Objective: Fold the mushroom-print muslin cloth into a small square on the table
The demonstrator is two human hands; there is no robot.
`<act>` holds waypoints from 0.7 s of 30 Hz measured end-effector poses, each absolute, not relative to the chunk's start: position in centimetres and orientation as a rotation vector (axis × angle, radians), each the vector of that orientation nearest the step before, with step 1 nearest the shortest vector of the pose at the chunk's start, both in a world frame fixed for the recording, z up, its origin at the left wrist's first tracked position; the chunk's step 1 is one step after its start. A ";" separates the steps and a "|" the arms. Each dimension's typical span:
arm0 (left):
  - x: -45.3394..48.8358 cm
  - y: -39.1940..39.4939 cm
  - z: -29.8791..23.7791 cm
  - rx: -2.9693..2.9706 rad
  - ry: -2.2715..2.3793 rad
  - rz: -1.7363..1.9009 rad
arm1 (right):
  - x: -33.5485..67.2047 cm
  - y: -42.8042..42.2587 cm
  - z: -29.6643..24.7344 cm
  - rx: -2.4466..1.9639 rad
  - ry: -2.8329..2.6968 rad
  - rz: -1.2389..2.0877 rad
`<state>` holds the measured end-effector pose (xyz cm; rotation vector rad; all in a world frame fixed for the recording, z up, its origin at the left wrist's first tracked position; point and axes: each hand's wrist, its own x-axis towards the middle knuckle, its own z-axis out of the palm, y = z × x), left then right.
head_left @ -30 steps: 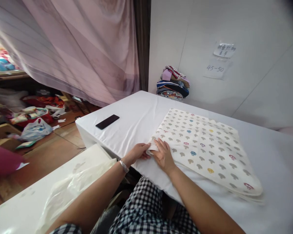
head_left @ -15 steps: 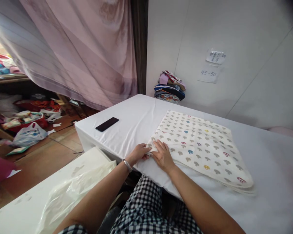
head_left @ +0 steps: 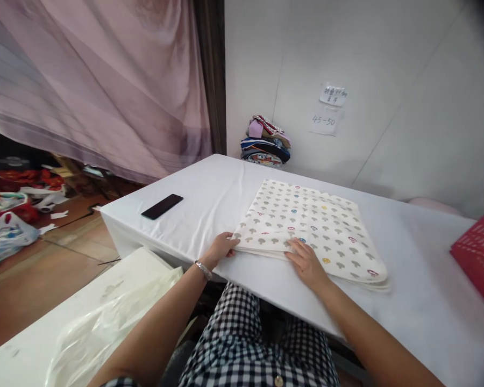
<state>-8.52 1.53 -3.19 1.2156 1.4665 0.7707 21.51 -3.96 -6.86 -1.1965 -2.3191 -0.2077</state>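
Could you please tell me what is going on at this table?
A seated person has both hands on a folded cloth printed with small mushrooms, lying on a white-covered table. The left hand touches its near left corner; whether it pinches the layers is unclear. The right hand lies flat on the near edge. A dark phone lies to the left, apart from the cloth, and a pile of clothes sits against the wall.

Textile workshop, fabric stack (head_left: pixel 265 144), wall notes (head_left: pixel 325 119)
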 end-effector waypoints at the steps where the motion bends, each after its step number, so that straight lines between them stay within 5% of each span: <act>1: -8.5 1.5 -3.1 1.218 1.470 0.773 | 22.8 -4.6 -6.9 -1.221 -2.322 -0.202; 21: -7.2 0.5 -4.3 1.950 1.969 0.702 | 28.0 -6.4 -5.8 -1.505 -2.152 -0.180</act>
